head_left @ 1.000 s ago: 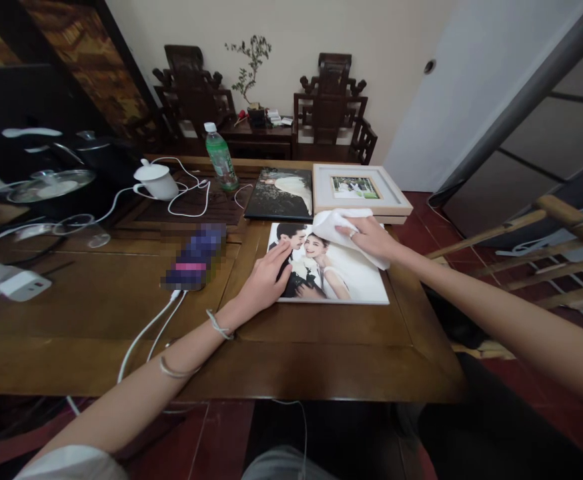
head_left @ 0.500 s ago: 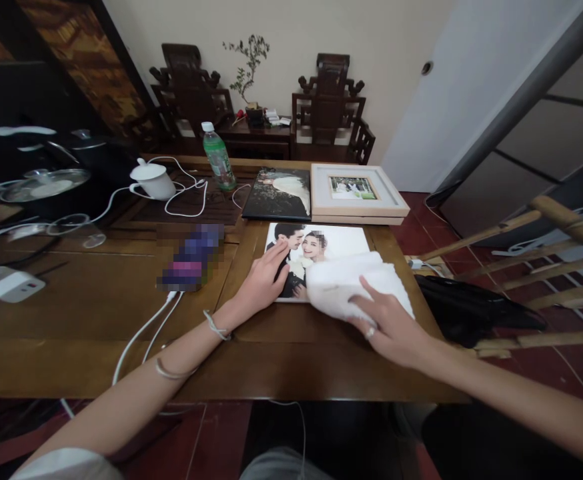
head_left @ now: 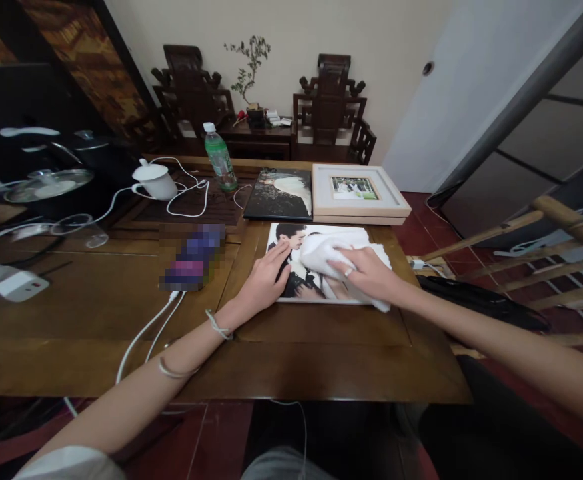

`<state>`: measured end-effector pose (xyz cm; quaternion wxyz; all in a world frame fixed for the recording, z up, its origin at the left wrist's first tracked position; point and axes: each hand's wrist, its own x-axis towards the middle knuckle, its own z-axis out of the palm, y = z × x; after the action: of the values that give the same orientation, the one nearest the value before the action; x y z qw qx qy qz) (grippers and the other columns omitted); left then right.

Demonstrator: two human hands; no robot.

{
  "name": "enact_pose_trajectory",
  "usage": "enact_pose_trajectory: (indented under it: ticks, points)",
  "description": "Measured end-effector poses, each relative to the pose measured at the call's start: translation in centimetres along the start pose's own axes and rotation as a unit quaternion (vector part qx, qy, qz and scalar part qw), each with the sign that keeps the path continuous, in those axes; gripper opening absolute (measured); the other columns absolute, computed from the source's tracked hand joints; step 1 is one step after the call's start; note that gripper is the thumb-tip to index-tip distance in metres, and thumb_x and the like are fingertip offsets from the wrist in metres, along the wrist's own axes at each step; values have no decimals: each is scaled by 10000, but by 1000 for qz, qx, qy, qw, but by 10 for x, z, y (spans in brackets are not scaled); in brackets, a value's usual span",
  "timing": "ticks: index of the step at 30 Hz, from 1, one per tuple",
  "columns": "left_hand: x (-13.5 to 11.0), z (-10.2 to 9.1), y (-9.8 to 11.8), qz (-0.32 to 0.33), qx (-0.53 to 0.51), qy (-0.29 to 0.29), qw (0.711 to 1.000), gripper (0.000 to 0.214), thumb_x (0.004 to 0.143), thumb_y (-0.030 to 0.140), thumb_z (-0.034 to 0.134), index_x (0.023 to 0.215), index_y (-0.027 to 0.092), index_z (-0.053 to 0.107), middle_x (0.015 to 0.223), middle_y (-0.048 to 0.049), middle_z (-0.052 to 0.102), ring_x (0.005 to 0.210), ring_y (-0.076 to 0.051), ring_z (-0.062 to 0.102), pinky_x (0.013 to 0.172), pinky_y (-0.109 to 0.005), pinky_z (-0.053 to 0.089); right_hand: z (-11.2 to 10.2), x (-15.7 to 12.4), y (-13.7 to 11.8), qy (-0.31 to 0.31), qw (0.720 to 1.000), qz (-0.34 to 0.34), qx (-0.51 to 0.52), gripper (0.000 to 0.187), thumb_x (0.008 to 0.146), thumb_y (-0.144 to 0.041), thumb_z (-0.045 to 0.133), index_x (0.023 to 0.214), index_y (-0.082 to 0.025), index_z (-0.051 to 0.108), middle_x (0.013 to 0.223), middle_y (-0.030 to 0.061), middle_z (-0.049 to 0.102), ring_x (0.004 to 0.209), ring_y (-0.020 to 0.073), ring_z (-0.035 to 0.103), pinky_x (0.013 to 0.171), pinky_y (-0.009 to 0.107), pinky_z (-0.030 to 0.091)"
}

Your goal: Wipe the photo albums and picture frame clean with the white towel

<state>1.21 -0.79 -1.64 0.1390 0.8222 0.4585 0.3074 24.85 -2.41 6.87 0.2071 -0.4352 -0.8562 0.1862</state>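
A white-edged wedding photo panel (head_left: 291, 283) lies flat on the wooden table in front of me. My left hand (head_left: 270, 273) rests on its left side with the fingers stretched out. Bunched under my right hand (head_left: 369, 270) is a white cloth (head_left: 324, 253), pressed onto the middle and right of the photo and covering part of the picture. The cloth's loose edge hangs past the panel's lower right corner.
Behind the panel lie a dark photo album (head_left: 279, 193) and a pale wooden picture frame (head_left: 389, 193). Leftward are a blurred phone (head_left: 194, 257) on a white cable, a green-labelled bottle (head_left: 220, 160), a lidded white cup (head_left: 155, 181), a clear plastic cup (head_left: 84, 231) and a pot (head_left: 46, 190).
My right hand has moved the cloth up and to the left over the photo, uncovering its lower right part. My left hand has stayed in place.
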Motion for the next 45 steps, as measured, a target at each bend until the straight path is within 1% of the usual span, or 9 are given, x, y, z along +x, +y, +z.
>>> enact_pose_trajectory:
  ticks: [6, 10, 14, 19, 23, 26, 32, 40, 45]
  points:
    - [0, 0, -1, -4, -8, 3, 1000, 457, 933, 230, 420, 1383, 156, 434, 1470, -126, 414, 1385, -250, 338, 1118, -484, 322, -8, 51, 33, 12, 1000, 12, -12, 289, 945, -355, 421, 922, -189, 656, 909, 78, 695, 846, 245, 600, 794, 358, 410]
    - [-1, -1, 0, -3, -9, 5, 1000, 455, 932, 231, 424, 1383, 171, 434, 1466, -122, 422, 1378, -249, 352, 1115, -493, 323, -4, 60, 36, 19, 999, 2, -29, 297, 951, -342, 400, 984, -187, 651, 959, 93, 695, 855, 262, 601, 787, 369, 414]
    - [0, -1, 0, 6, -7, 3, 1000, 458, 933, 230, 420, 1384, 154, 430, 1470, -130, 413, 1385, -242, 338, 1120, -484, 320, 10, 36, 20, -2, 995, -21, -95, 283, 941, -248, 393, 1037, -151, 640, 930, 106, 690, 825, 247, 602, 828, 392, 400]
    - [1, -1, 1, 5, -3, -1, 1000, 461, 934, 228, 408, 1386, 138, 426, 1461, -140, 423, 1380, -240, 348, 1130, -471, 311, 23, -23, -15, -30, 993, -40, -105, 280, 895, -183, 423, 1099, -161, 613, 986, 117, 666, 908, 263, 602, 871, 454, 401]
    - [1, -1, 2, 6, -1, 4, 1000, 454, 933, 228, 409, 1379, 142, 430, 1458, -143, 427, 1383, -239, 342, 1131, -473, 307, 18, -63, -41, -53, 994, -74, -62, 285, 878, -146, 420, 1084, -194, 610, 1127, 126, 631, 1035, 264, 576, 953, 485, 367]
    - [0, 0, 2, -1, 1, 3, 1000, 458, 933, 233, 416, 1384, 157, 423, 1465, -134, 420, 1380, -244, 348, 1123, -487, 314, 12, -71, -47, -87, 992, -70, -61, 267, 888, -164, 424, 1071, -194, 617, 1022, 118, 654, 961, 255, 591, 920, 464, 393]
    - [0, 1, -1, -5, 3, -1, 1000, 459, 934, 228, 412, 1386, 151, 423, 1466, -136, 418, 1380, -243, 347, 1115, -491, 321, 5, -31, -22, -96, 990, -31, -101, 264, 933, -256, 404, 1051, -168, 623, 778, 78, 638, 721, 217, 557, 688, 343, 410]
    - [-1, 1, -3, 10, -11, 6, 1000, 473, 933, 228, 420, 1403, 178, 408, 1475, -122, 407, 1383, -245, 341, 1114, -495, 320, -6, 55, 19, -25, 997, -29, -64, 280, 956, -311, 393, 868, -190, 630, 767, 55, 657, 699, 204, 555, 686, 308, 387]
    - [-1, 1, -3, 5, -14, 6, 1000, 464, 937, 233, 420, 1398, 183, 414, 1472, -119, 413, 1384, -243, 340, 1117, -489, 317, 1, 67, 23, -10, 998, -11, -55, 293, 956, -317, 386, 897, -181, 639, 795, 61, 669, 716, 216, 572, 701, 317, 399]
